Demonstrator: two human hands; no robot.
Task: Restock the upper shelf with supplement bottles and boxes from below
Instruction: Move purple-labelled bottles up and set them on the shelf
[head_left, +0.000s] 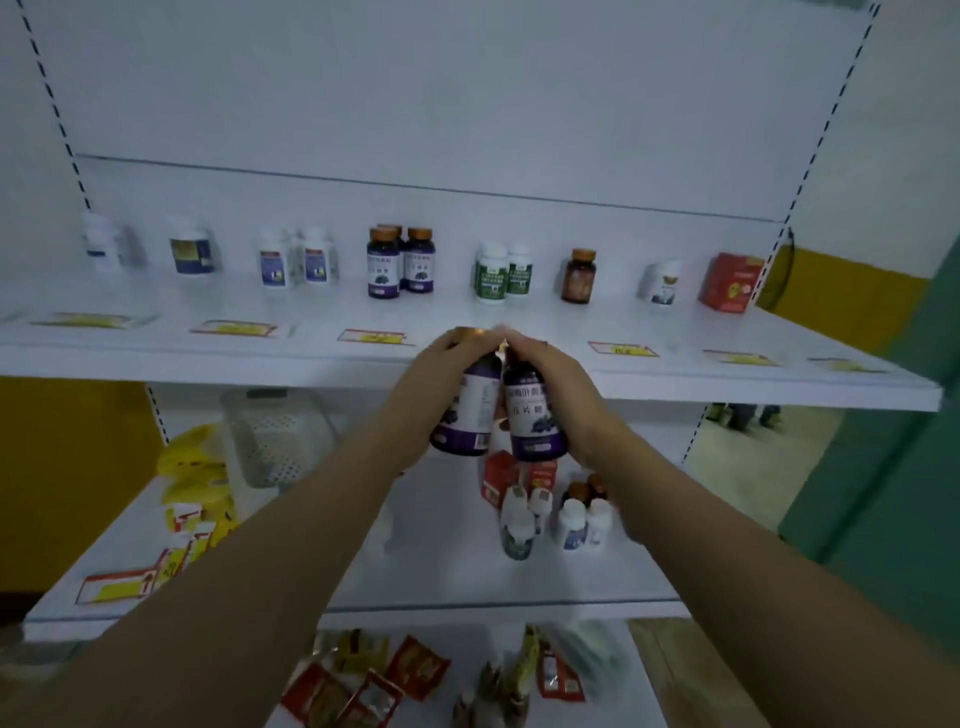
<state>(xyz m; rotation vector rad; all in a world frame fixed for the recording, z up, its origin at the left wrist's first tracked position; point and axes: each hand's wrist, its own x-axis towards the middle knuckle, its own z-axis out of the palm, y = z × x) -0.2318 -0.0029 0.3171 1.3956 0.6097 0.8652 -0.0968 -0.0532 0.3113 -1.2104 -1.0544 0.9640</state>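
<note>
Left hand (436, 384) grips one purple bottle (470, 410), right hand (563, 387) a second bottle (535, 423), at the front edge of the upper shelf (208, 358), likely to join the matching bottles (400, 265).

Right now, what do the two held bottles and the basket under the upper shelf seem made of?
Left bottle and right bottle: dark and glossy, plastic or glass, cannot tell which; labels look like printed purple-and-white paper or film. Basket: translucent plastic, judging by its perforated, see-through walls.
</note>
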